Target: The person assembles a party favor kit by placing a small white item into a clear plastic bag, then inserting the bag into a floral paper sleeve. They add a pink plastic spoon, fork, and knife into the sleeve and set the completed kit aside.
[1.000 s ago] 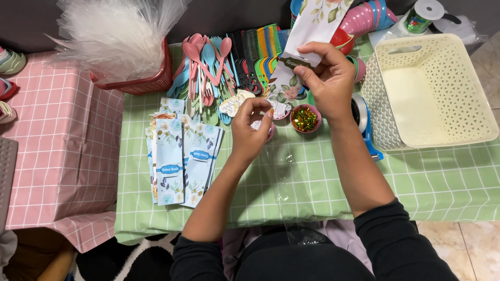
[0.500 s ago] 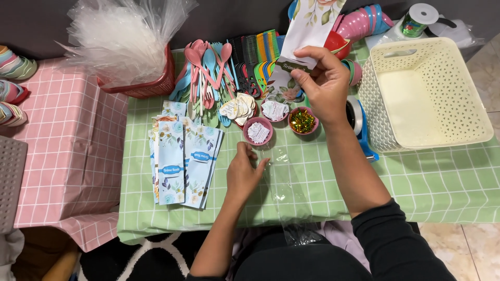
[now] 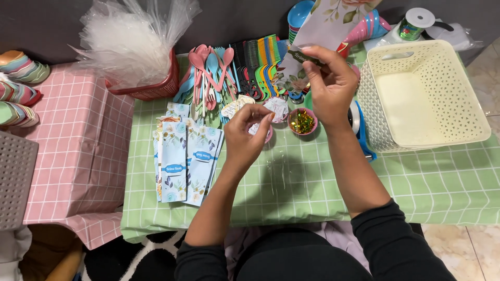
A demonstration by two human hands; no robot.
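Note:
My right hand (image 3: 330, 82) holds up a tall white card with flower prints (image 3: 325, 28) over the back of the green checked table (image 3: 312, 182). My left hand (image 3: 247, 132) is over a small pink bowl of white pieces (image 3: 266, 136), its fingertips pinched together at the bowl; whether they hold a piece I cannot tell. A second small bowl with gold and green glitter (image 3: 302, 122) sits just right of it, below my right hand. A clear plastic bag (image 3: 284, 171) lies flat on the cloth in front of the bowls.
A stack of floral cards (image 3: 183, 158) lies at the left. Pastel spoons and forks (image 3: 208, 70) and coloured combs (image 3: 263, 62) lie at the back. A cream plastic basket (image 3: 448, 67) stands right, a red basket of clear bags (image 3: 151, 86) back left, a tape dispenser (image 3: 359, 127) beside my right wrist.
My left hand dropped to the clear bag on the cloth, then rose back to the small pink bowl. My right hand kept the floral card raised.

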